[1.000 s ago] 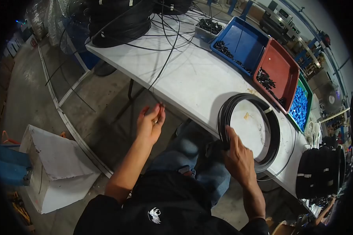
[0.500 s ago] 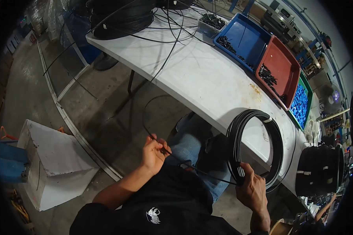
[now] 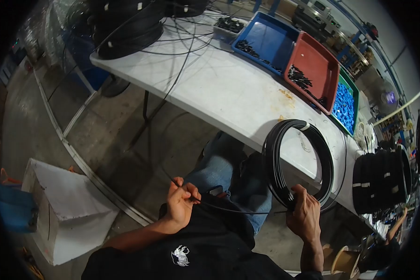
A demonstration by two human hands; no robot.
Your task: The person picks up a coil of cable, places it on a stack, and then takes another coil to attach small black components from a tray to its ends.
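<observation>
Over near edge of surface [image 3: 210, 93], black coil [image 3: 276, 172] now tilts up, gripped in right hand [image 3: 305, 214]; left hand [image 3: 179, 210] pinches strand [image 3: 233, 211], now stretched between both. White emblem [image 3: 180, 256] on shirt [image 3: 214, 238].

No text, brand name or number can be read. Toward 6 o'clock, the black shirt [image 3: 210, 233] bears a white emblem [image 3: 180, 255] without legible lettering. Any print on the pale bands around the held coil [image 3: 271, 163] at 3 o'clock and the black stack [image 3: 127, 28] at 11 is too small to tell.
</observation>
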